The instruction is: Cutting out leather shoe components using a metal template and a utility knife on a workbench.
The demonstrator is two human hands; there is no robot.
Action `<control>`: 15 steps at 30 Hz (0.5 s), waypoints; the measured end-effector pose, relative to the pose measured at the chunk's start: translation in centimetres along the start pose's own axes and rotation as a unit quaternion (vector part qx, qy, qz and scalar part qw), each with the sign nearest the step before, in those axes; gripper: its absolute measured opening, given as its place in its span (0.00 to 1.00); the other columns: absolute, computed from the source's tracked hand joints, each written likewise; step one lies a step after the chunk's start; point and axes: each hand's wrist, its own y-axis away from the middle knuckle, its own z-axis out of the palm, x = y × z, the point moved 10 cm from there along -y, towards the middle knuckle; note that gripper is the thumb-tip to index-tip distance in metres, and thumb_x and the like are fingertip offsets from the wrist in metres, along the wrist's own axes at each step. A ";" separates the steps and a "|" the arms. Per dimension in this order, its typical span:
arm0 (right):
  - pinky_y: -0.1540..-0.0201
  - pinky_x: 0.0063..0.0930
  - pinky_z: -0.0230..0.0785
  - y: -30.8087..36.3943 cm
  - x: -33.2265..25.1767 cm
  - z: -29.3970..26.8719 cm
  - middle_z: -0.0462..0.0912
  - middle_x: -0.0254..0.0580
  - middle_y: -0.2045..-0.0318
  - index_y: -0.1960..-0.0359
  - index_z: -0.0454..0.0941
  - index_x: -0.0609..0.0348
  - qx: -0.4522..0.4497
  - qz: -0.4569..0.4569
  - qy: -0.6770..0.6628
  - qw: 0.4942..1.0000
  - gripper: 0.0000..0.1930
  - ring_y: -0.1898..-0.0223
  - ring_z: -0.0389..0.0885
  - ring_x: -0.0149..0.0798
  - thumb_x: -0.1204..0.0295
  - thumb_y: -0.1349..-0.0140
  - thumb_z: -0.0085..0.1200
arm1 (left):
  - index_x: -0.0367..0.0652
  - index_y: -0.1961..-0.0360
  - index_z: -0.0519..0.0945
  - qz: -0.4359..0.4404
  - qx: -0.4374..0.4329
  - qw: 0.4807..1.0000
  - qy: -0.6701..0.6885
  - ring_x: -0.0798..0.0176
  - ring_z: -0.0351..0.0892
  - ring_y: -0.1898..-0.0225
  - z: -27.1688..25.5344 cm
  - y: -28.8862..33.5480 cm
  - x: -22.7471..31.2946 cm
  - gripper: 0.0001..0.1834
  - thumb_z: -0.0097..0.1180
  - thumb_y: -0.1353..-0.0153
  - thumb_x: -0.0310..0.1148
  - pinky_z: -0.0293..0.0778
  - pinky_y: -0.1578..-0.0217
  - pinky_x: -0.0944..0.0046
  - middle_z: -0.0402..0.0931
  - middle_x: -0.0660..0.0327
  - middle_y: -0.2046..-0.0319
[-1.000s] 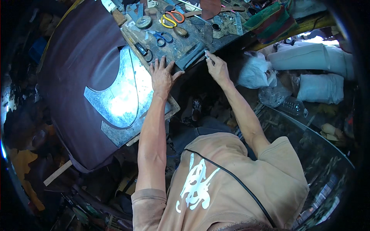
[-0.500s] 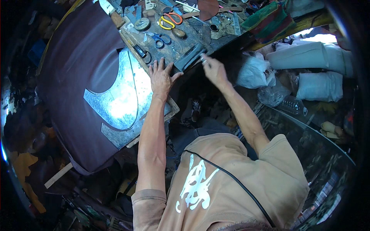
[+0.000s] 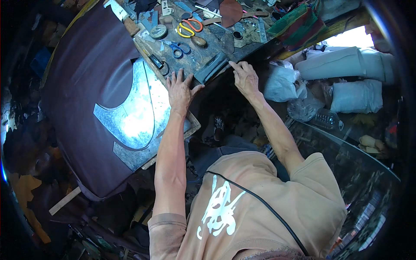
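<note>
My left hand lies with fingers spread on the edge of the workbench, holding nothing. Just right of it, a dark grey flat oblong block sits at the bench's front edge. At the block's right end is my right hand, fingers curled and the index finger reaching toward the block. Anything pinched in those fingers is too small or hidden to make out. Left of my left hand, a shiny curved metal-like template rests beside a large dark maroon sheet that looks like leather.
On the bench lie blue-handled scissors, scissors with yellow and orange handles, a round tin, a small black cutter-like tool and scraps. White sacks and a clear plastic bottle stand to the right.
My right hand has shifted slightly right and down along the block's end, and its index finger now points more toward the block. My left hand stays on the bench edge.
</note>
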 end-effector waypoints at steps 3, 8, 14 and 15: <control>0.60 0.38 0.71 0.7 -3.2 1.7 0.75 0.40 0.65 0.51 0.81 0.42 -0.074 -0.053 0.036 0.995 0.21 0.61 0.75 0.45 0.78 0.46 0.53 | 0.52 0.44 0.80 -0.003 -0.004 1.000 -0.003 0.41 0.60 0.32 0.0 0.2 -0.1 0.36 0.57 0.47 0.65 0.48 0.32 0.42 0.67 0.49 0.35; 0.61 0.40 0.73 -0.4 -0.8 0.5 0.73 0.40 0.67 0.51 0.82 0.43 -0.003 0.019 0.011 1.000 0.20 0.63 0.75 0.48 0.78 0.45 0.52 | 0.52 0.44 0.80 0.001 0.001 1.000 -0.001 0.41 0.60 0.32 0.0 -0.1 0.0 0.36 0.58 0.47 0.65 0.49 0.32 0.41 0.67 0.49 0.36; 0.63 0.38 0.73 -0.1 -0.9 0.9 0.72 0.39 0.66 0.51 0.81 0.42 -0.005 -0.003 0.024 1.000 0.20 0.63 0.75 0.45 0.76 0.45 0.54 | 0.52 0.44 0.80 0.000 -0.009 1.000 -0.005 0.41 0.60 0.32 0.1 -0.1 0.1 0.36 0.58 0.47 0.65 0.49 0.32 0.41 0.67 0.48 0.36; 0.62 0.37 0.73 0.0 -0.8 1.3 0.72 0.40 0.64 0.50 0.81 0.42 -0.020 0.010 0.013 1.000 0.20 0.63 0.75 0.45 0.76 0.46 0.54 | 0.51 0.44 0.80 -0.002 -0.004 1.000 -0.001 0.40 0.60 0.32 0.0 0.0 0.0 0.36 0.58 0.47 0.65 0.49 0.32 0.41 0.67 0.48 0.36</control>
